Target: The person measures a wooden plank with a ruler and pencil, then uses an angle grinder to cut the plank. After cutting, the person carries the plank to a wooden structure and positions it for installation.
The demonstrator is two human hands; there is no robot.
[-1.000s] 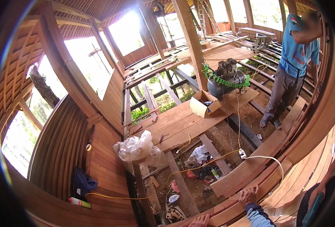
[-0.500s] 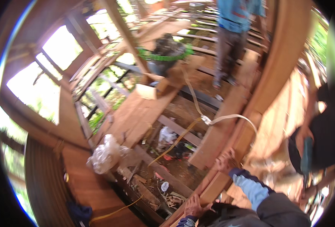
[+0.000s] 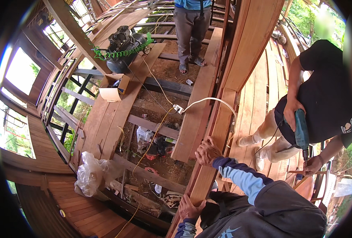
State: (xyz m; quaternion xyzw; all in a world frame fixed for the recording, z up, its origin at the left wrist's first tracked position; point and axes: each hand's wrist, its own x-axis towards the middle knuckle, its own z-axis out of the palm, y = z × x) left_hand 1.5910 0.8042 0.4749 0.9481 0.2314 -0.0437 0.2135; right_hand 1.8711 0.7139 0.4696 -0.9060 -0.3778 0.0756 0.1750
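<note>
My left hand grips a long wooden beam near the lower edge, thumb across its top and fingers over its left side. Farther up the same beam, my right hand is closed over it, fingers curled. Both my sleeves are striped navy and light blue. A white power cable arches over the beam beyond my right hand. It meets a yellow cord at a white connector. What lies under my palms is hidden.
At right, a co-worker holds a teal power drill pointing down near their other hand. Another person stands ahead. An air compressor with a green coiled hose, an open cardboard box and plastic bags lie left. Open joists expose dirt and debris.
The view has turned, so the scene sits farther left and higher, and is sharper. Both my hands remain on the beam. More of the co-worker with the drill shows.
</note>
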